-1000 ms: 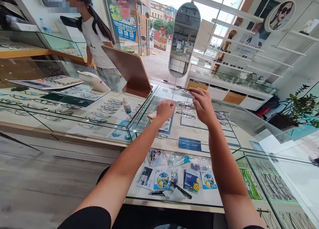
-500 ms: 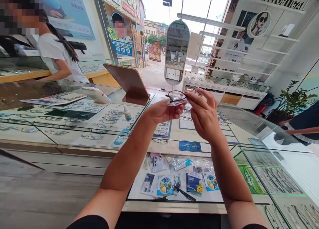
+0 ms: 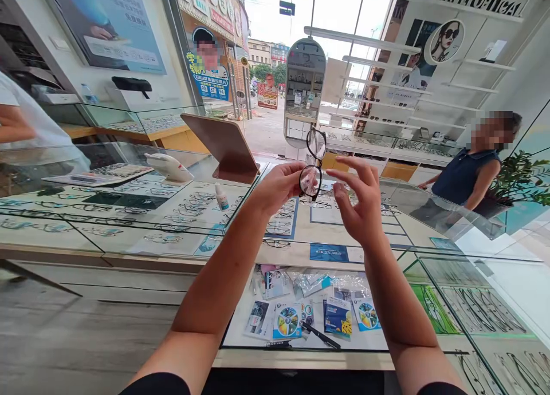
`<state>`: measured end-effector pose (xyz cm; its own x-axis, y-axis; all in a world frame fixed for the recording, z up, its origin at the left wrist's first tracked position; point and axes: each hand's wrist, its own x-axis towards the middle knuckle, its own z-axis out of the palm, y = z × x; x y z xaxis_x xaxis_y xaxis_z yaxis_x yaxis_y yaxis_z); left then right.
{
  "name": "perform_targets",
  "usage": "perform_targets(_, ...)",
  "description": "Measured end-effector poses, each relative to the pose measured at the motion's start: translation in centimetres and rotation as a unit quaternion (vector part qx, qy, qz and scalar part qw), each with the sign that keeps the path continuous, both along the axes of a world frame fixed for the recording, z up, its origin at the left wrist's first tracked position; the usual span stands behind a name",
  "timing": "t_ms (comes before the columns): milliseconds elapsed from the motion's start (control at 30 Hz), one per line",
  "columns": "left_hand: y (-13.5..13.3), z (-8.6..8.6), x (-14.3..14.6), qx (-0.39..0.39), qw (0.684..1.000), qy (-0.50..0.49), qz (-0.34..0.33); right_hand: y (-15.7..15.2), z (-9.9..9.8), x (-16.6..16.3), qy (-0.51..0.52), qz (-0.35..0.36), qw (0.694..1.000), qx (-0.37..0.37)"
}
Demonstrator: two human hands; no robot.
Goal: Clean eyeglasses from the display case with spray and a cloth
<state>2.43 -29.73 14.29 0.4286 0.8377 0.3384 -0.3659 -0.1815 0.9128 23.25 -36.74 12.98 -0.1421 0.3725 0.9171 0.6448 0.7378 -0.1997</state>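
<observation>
A pair of dark-rimmed eyeglasses (image 3: pixel 317 145) is held up over the glass counter, turned on end so one lens sits above the other. My left hand (image 3: pixel 281 183) grips it at the lower lens, with the fingers partly behind the frame. Just to the right is my right hand (image 3: pixel 358 194), its fingers spread and apart from the glasses. Below both hands, the glass case (image 3: pixel 240 358) shows leaflets, small packets and a black pen (image 3: pixel 320 335).
Rows of eyeglasses (image 3: pixel 193 203) lie in the left display. A small white bottle (image 3: pixel 221 197), a brown tablet-like stand (image 3: pixel 221 146) and an oval mirror (image 3: pixel 304 91) stand ahead. One person (image 3: pixel 466 174) is at the right, another (image 3: pixel 34 126) at the left edge.
The eyeglasses have turned from level to upright on end. My right hand has let go of them and spread its fingers. The left person has moved leftward; another person now shows at right.
</observation>
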Motion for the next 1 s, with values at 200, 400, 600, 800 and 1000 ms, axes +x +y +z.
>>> perform_targets(200,-0.6,-0.2,0.6,0.127,0.985,0.07,0.095,1.7,-0.7,-0.2,0.21,0.189,0.928,-0.244)
perform_targets(400,-1.4,-0.2,1.0,0.171,0.973,0.106,0.111,2.7,-1.0,-0.4,0.301,0.239,0.872,-0.304)
perform_targets(600,-1.9,0.0,0.9,0.196,0.965,0.127,0.117,2.9,-0.8,-0.4,0.335,0.252,0.847,-0.327)
perform_targets(800,-2.1,-0.1,0.9,0.203,0.961,0.146,0.121,3.0,-0.6,-0.4,0.359,0.263,0.823,-0.353)
perform_targets(1000,-1.8,0.0,0.8,0.223,0.953,0.154,0.133,2.9,-0.5,-0.2,0.357,0.268,0.823,-0.352)
